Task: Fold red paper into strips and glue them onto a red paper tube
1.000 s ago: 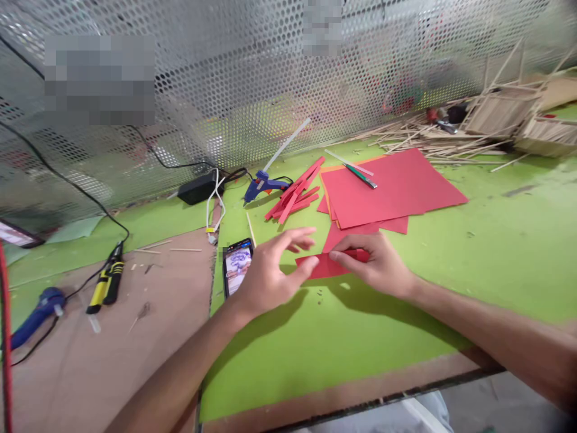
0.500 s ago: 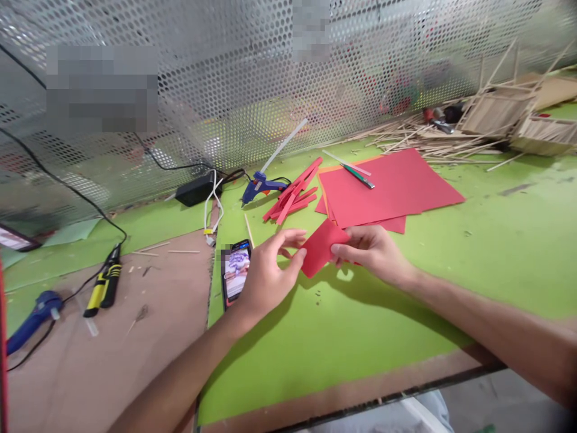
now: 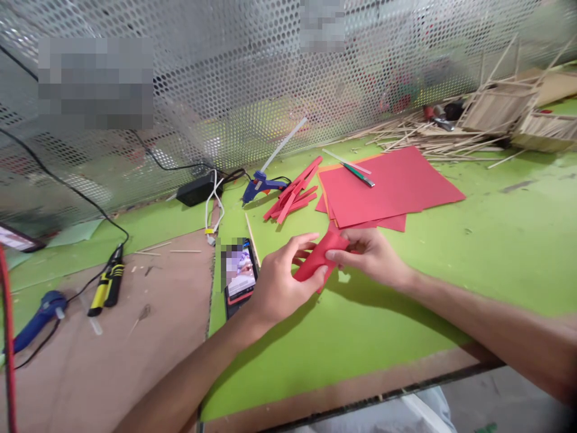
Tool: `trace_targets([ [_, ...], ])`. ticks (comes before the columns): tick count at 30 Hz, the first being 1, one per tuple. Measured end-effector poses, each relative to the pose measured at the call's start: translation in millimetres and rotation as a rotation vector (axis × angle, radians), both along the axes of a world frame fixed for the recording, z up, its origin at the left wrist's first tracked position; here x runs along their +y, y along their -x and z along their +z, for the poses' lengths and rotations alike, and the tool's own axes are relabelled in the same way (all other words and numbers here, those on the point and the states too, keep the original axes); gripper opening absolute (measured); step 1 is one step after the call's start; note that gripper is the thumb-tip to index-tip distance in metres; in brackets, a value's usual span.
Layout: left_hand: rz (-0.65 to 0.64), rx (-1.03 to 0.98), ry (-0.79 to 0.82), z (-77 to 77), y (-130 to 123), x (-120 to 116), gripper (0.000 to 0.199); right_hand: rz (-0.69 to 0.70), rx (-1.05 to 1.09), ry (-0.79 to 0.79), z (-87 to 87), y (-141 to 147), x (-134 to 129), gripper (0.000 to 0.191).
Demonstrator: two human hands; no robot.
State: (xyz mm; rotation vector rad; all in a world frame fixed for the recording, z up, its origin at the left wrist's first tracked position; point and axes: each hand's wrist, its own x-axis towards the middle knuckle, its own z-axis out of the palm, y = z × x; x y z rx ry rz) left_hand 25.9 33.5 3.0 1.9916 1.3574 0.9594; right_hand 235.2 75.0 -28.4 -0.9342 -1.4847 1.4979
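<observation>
Between my two hands a small piece of red paper (image 3: 316, 260) is bent into a curve, held just above the green tabletop. My left hand (image 3: 288, 276) grips its lower left side, thumb in front and fingers behind. On the upper right side, my right hand (image 3: 367, 252) pinches the paper between thumb and fingers. A phone (image 3: 241, 273) with a lit screen lies beside my left hand. Beyond my hands are a bundle of red paper strips (image 3: 293, 198) and a stack of red sheets (image 3: 387, 186), with a green-handled cutter (image 3: 358, 174) on top.
A blue glue gun (image 3: 260, 186) with a clear stick stands behind the strips, near a black adapter (image 3: 196, 189). Thin wooden sticks (image 3: 419, 135) and stick frames (image 3: 498, 108) lie at the back right. Yellow-black pliers (image 3: 106, 285) and another blue glue gun (image 3: 40, 316) are at left.
The red paper, nearly flat before, is now curved over. My left hand has moved slightly right and its thumb has come across the paper's lower part.
</observation>
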Motion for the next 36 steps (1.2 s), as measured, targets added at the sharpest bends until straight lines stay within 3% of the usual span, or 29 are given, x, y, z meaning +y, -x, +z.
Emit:
trace_targets([
  [4, 0.050, -0.192, 0.184, 2.2, 3.7, 4.1, 0.040, 0.006, -0.013, 0.004, -0.3, -1.0, 0.2, 0.039],
  [9, 0.120, -0.541, 0.402, -1.4, 10.1, 16.0, 0.043, 0.009, -0.047, 0.029, -1.5, -2.8, 0.0, 0.039],
  [13, 0.114, -0.603, 0.434, -6.5, 12.8, 20.5, 0.039, 0.015, -0.086, 0.061, 0.6, -2.7, 0.3, 0.038],
  [16, 0.043, -0.563, 0.481, -5.7, 13.4, 18.5, 0.048, 0.006, -0.023, 0.089, 1.7, -2.4, 2.0, 0.039],
  [19, -0.077, -0.433, 0.521, -1.7, 14.3, 15.5, 0.062, -0.089, -0.002, 0.067, -0.1, -3.2, 5.1, 0.042],
  [22, -0.125, -0.198, 0.402, -1.1, 15.4, 14.2, 0.070, -0.137, -0.108, -0.008, -4.7, -4.4, 7.6, 0.040],
  [25, 0.007, 0.188, 0.022, -7.1, 14.1, 13.1, 0.074, -0.146, -0.247, -0.091, -9.2, -4.7, 7.5, 0.033],
  [27, 0.038, 0.484, -0.259, -12.5, 10.8, 10.6, 0.064, -0.161, -0.356, -0.157, -10.6, -4.2, 6.1, 0.027],
  [30, -0.183, 0.760, -0.461, -17.9, 4.2, 4.2, 0.036, -0.162, -0.515, -0.250, -10.7, -4.1, 4.2, 0.022],
  [33, -0.428, 0.848, -0.464, -18.7, -0.5, -1.4, 0.035, -0.151, -0.696, -0.338, -11.0, -5.9, 5.2, 0.029],
  [36, -0.478, 0.886, -0.444, -19.1, -2.0, -4.6, 0.038, -0.128, -0.846, -0.418, -13.4, -9.0, 8.8, 0.038],
])
